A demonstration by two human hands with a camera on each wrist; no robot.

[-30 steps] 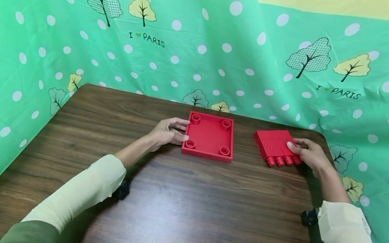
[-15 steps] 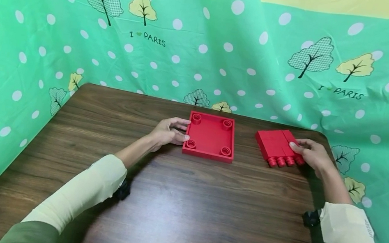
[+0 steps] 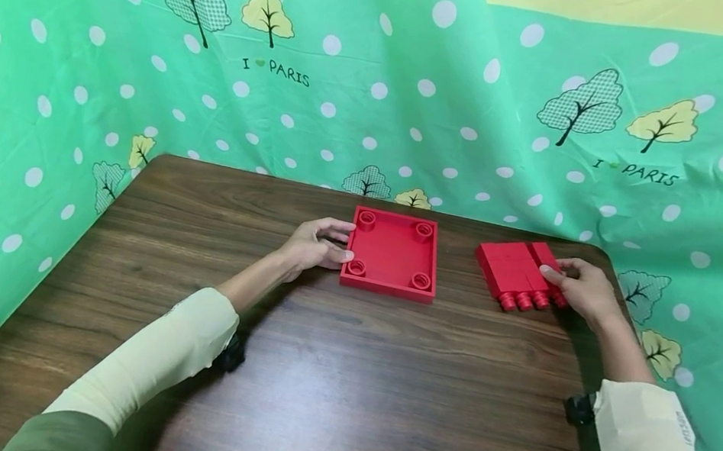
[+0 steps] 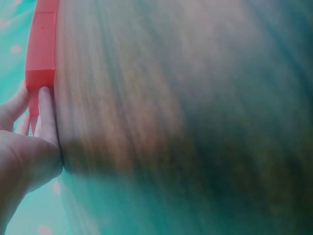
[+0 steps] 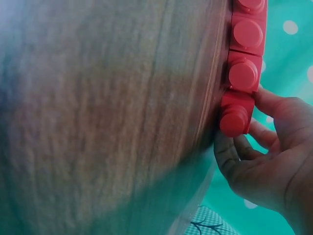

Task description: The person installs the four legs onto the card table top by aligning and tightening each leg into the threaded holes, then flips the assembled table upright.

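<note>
A square red tray (image 3: 396,250) with a round hollow post in each corner lies near the table's far edge. My left hand (image 3: 304,248) is at its left side, thumb at the rim; in the left wrist view the fingers reach around a corner of the red edge (image 4: 41,44). Further right, several red bars (image 3: 510,266) with round pegs lie side by side. My right hand (image 3: 586,292) pinches the rightmost red bar (image 3: 544,257), a narrow gap between it and the others. The right wrist view shows its peg end (image 5: 234,121) out of line with the rest.
The brown wooden table (image 3: 326,375) runs from the hands back toward the body. A green dotted curtain (image 3: 324,97) hangs right behind its far edge and along both sides. Both arms wear pale sleeves (image 3: 148,357) with dark wrist devices (image 3: 578,409).
The rightmost red bar has come away from its neighbours, opening a gap, with my right hand on it. The left hand and the tray stay put.
</note>
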